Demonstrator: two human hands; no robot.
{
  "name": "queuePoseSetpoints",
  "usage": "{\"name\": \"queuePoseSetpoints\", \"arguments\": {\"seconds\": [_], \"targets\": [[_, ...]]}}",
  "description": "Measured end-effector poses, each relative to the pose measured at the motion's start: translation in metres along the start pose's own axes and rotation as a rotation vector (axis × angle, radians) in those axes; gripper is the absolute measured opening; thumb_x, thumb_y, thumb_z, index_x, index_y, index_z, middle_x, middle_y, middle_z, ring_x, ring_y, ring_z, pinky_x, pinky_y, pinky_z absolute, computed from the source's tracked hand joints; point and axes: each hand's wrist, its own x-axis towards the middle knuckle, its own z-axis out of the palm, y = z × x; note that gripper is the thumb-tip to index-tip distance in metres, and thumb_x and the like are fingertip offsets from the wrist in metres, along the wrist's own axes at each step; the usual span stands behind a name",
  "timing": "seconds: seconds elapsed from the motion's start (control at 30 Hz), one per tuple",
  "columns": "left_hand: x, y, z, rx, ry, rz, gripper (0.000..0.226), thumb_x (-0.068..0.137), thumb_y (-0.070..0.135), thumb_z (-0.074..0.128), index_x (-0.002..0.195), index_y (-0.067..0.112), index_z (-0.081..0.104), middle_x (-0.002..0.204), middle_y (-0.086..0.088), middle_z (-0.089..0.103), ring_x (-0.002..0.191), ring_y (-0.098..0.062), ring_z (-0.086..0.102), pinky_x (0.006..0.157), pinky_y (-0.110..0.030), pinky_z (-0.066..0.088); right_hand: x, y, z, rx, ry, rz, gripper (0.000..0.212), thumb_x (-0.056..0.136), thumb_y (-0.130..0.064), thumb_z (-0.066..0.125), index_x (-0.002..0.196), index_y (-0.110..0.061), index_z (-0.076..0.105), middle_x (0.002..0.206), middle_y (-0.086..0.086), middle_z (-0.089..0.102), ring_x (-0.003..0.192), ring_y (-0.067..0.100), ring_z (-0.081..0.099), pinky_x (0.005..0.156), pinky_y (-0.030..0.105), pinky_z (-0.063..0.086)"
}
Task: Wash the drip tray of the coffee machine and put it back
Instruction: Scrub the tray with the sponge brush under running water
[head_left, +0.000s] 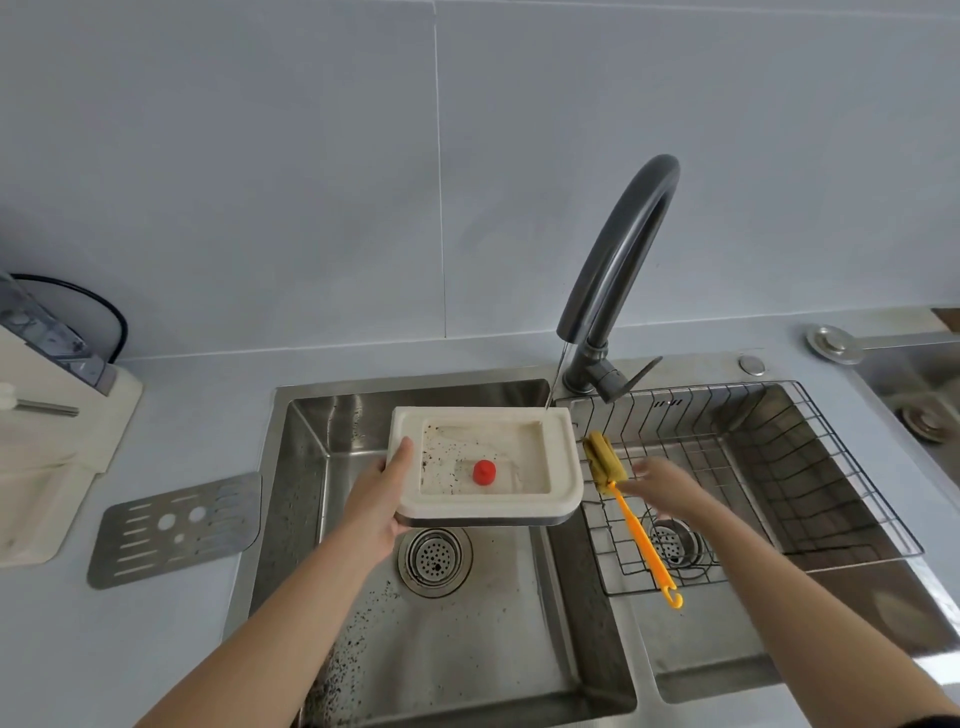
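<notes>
Grips drip tray (563, 467) by its left edge with left hand (382, 499), thumb over rim, above left basin of sink (311, 467). Reaches right hand (662, 488), blurred and fingers spread, beside brush (631, 525) handle; contact unclear.

- The drip tray (485, 465) is white, a rounded rectangle, speckled with dark grounds; my left hand (382, 499) holds its left edge, roughly level over the left sink basin (306, 467).
- A red float (484, 473) stands in its well.
- Its slotted metal grate (176, 527) lies flat on the counter (156, 649).

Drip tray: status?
Left hand grips tray over sink. Right hand open, blurred, beside brush. Tray speckled with grounds, thin stream hitting far corner.
</notes>
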Motion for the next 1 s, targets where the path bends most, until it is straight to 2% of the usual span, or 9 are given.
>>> {"name": "queuePoseSetpoints", "arguments": {"seconds": [0.13,0.27,0.33,0.47,0.57,0.7,0.83,0.9,1.0], "targets": [[-0.002,-0.001,-0.004,0.008,0.008,0.001,0.02,0.089,0.033,0.049,0.092,0.014,0.053,0.093,-0.008,0.063,0.082,-0.023,0.06,0.074,-0.041,0.051,-0.013,0.02,0.033,-0.137,-0.072,0.046,0.04,0.088,-0.027,0.059,0.119,-0.003,0.05,0.101,0.009,0.062,0.091,0.02,0.059,0.074,0.025,0.046],[-0.003,-0.002,-0.009,0.018,0.01,0.01,0.022,0.089,0.034,0.049,0.094,0.013,0.053,0.094,-0.009,0.062,0.083,-0.023,0.06,0.068,-0.038,0.051,-0.015,0.02,0.042,-0.066,0.01,0.061,0.01,0.091,-0.017,0.054,0.086,-0.009,0.051,0.066,0.0,0.048,0.061,0.014,0.049,0.066,0.028,0.049],[-0.004,-0.001,-0.011,0.02,0.004,0.012,0.021,0.089,0.034,0.049,0.091,0.014,0.053,0.094,-0.009,0.062,0.086,-0.025,0.059,0.073,-0.04,0.051,-0.018,0.019,0.036,0.002,0.064,0.077,0.021,0.092,-0.013,0.051,0.072,-0.012,0.045,0.061,0.001,0.046,0.052,0.014,0.047,0.059,0.029,0.048],[-0.006,0.0,-0.012,0.015,-0.011,0.022,0.02,0.09,0.033,0.048,0.086,0.014,0.053,0.092,-0.009,0.062,0.082,-0.023,0.059,0.073,-0.039,0.052,-0.047,0.026,0.014,0.076,0.111,0.043,0.007,0.092,-0.011,0.049,0.086,-0.008,0.05,0.062,0.004,0.047,0.049,0.016,0.044,0.047,0.026,0.04],[-0.005,-0.001,-0.011,0.006,-0.013,0.025,0.019,0.089,0.032,0.049,0.085,0.014,0.053,0.089,-0.008,0.062,0.08,-0.022,0.059,0.07,-0.039,0.052,-0.086,0.035,-0.005,0.156,0.148,-0.03,0.013,0.092,-0.009,0.049,0.081,-0.013,0.053,0.062,0.004,0.049,0.046,0.015,0.043,0.041,0.021,0.037],[-0.004,-0.001,-0.009,0.021,-0.031,0.022,0.024,0.089,0.035,0.049,0.094,0.012,0.054,0.091,-0.008,0.062,0.085,-0.025,0.059,0.072,-0.04,0.051,-0.136,0.03,-0.02,0.189,0.233,-0.169,0.013,0.092,-0.007,0.05,0.096,-0.012,0.061,0.059,0.002,0.049,0.043,0.012,0.04,0.035,0.01,0.034],[-0.003,-0.003,-0.007,0.017,-0.051,0.018,0.021,0.089,0.035,0.048,0.089,0.015,0.053,0.092,-0.007,0.062,0.087,-0.025,0.059,0.075,-0.04,0.05,-0.154,0.003,-0.018,0.023,0.327,-0.346,0.016,0.091,-0.008,0.053,0.101,-0.006,0.064,0.061,0.009,0.057,0.051,0.017,0.045,0.048,0.02,0.038],[-0.003,-0.003,-0.007,0.02,-0.061,0.014,0.022,0.089,0.035,0.047,0.091,0.014,0.052,0.093,-0.008,0.061,0.09,-0.025,0.058,0.079,-0.042,0.049,-0.156,-0.012,-0.015,-0.093,0.372,-0.415,0.019,0.092,-0.012,0.051,0.107,-0.009,0.062,0.067,0.007,0.058,0.06,0.021,0.051,0.055,0.033,0.042],[-0.003,-0.003,-0.009,0.006,-0.072,0.013,0.023,0.089,0.037,0.047,0.094,0.015,0.052,0.095,-0.009,0.062,0.088,-0.025,0.059,0.078,-0.043,0.049,-0.156,-0.029,-0.013,-0.292,0.403,-0.451,0.025,0.095,-0.018,0.045,0.117,-0.017,0.057,0.076,0.001,0.058,0.067,0.025,0.057,0.058,0.035,0.047]]}}
